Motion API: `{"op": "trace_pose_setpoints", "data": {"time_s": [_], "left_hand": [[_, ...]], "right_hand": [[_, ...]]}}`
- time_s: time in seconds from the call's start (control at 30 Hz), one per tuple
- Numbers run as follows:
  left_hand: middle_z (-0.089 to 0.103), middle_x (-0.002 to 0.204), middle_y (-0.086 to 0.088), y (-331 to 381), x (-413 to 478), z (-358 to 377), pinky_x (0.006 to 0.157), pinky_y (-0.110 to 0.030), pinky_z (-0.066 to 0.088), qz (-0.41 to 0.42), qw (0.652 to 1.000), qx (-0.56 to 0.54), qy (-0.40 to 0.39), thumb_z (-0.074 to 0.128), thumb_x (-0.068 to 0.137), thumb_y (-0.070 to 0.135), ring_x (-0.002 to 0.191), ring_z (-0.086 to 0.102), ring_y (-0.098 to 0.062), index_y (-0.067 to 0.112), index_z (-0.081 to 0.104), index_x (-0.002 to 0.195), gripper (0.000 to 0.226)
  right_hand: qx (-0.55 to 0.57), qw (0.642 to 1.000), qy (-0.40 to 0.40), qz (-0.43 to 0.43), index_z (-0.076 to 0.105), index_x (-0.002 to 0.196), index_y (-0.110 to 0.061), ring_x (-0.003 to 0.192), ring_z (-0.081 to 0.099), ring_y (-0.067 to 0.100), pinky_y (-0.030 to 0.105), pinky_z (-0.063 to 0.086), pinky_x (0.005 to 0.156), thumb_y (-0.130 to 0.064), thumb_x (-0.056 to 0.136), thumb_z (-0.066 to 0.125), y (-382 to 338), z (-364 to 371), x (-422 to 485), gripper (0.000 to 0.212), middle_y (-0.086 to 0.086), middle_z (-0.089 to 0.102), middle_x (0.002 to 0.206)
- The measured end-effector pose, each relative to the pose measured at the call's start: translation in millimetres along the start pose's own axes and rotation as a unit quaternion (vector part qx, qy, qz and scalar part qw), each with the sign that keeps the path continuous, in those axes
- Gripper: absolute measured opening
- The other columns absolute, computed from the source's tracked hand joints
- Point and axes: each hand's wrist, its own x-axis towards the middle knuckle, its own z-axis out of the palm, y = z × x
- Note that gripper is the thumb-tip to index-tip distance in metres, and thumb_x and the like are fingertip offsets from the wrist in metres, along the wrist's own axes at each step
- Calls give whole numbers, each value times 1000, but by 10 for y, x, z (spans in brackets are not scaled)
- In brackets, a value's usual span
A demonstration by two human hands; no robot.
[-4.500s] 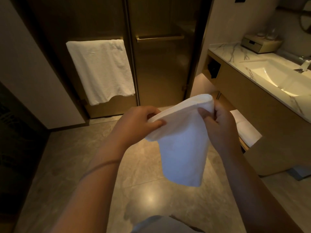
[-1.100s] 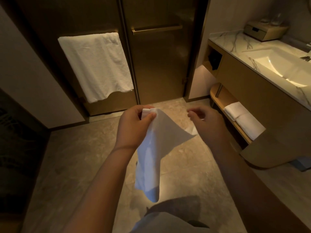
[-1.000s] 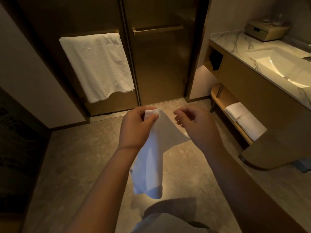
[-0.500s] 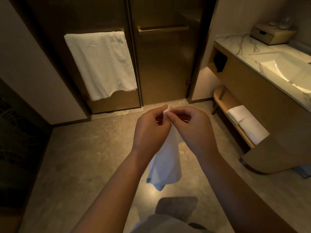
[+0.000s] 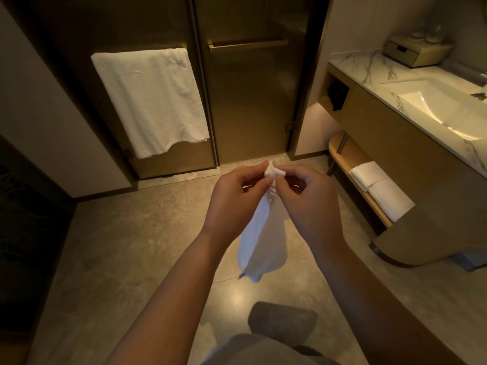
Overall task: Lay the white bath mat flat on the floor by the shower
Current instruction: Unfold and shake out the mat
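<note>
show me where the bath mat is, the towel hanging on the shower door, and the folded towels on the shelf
bath mat (image 5: 263,243), head view, on its hanging middle.
hanging towel (image 5: 152,101), head view, on its front face.
folded towels (image 5: 379,188), head view, on top of the stack.

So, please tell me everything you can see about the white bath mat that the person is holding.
The white bath mat looks like soft, plain cloth. It hangs in the air over the tiled floor, not laid flat. Its top is bunched to a point, pinched by the left hand and right hand close together. Below them it drops in a loose, folded drape, widening to a rounded lower end. A small dark tag shows at the lower left edge. Only the fingers touch it.
</note>
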Motion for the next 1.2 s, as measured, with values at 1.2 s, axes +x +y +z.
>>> {"op": "trace_pose_setpoints", "data": {"time_s": [1.2], "left_hand": [[67, 87, 17, -467, 233, -630, 83, -36, 57, -35, 982, 112, 146, 63, 89, 20, 86, 65, -2, 33, 67, 95, 15]], "right_hand": [[-169, 985, -5, 34, 67, 107, -10, 85, 61, 16, 17, 41, 66, -24, 92, 56, 890, -583, 403, 23, 4, 68, 93]]}}
